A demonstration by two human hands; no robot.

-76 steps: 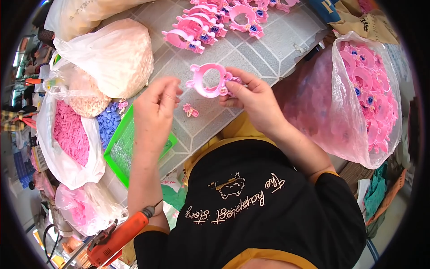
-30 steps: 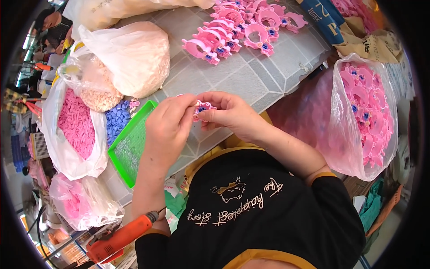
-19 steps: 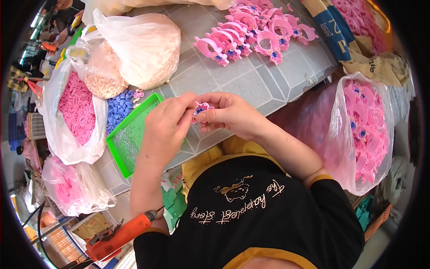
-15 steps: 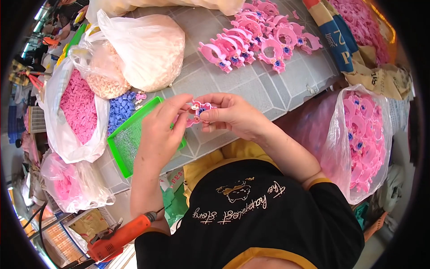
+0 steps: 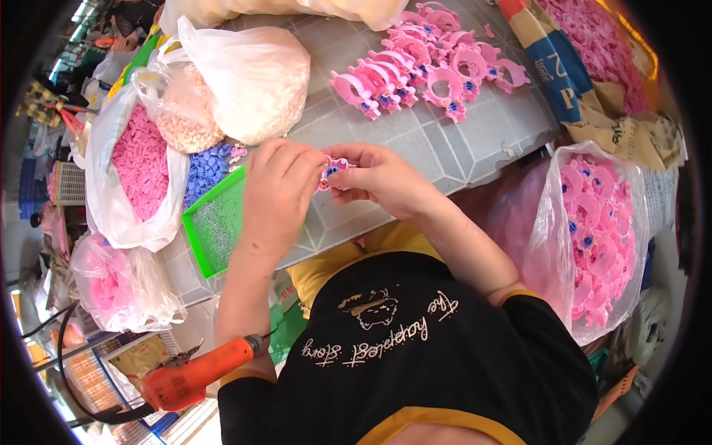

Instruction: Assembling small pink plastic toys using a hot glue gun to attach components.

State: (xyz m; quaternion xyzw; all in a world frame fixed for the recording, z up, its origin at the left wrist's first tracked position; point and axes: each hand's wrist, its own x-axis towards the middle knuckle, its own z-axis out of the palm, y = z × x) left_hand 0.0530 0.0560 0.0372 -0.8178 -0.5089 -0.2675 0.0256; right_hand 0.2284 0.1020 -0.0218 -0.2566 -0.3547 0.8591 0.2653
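Between my two hands, above the grey tabletop (image 5: 348, 215), is a small pink plastic part (image 5: 338, 162) with a blue piece in its middle. My right hand (image 5: 386, 178) pinches it from the right between thumb and fingers. From the left, the bent fingers of my left hand (image 5: 278, 182) close at its edge, and their tips are partly hidden. Under my left wrist lies a green tray (image 5: 194, 248) with many tiny silvery pieces in it. Similar pink ring-shaped parts with blue pieces (image 5: 445, 85) lie heaped at the far side of the table.
Bags of pink parts (image 5: 178, 185) and pale pieces (image 5: 259, 81) stand at the left, beside loose blue pieces (image 5: 208, 174). A clear bag of pink rings (image 5: 604, 245) sits at the right. An orange-red power driver (image 5: 196, 374) is by my left elbow.
My left hand has turned further over the pink part and covers more of its left side. Both hands still hold it close together. The whole view has shifted slightly.
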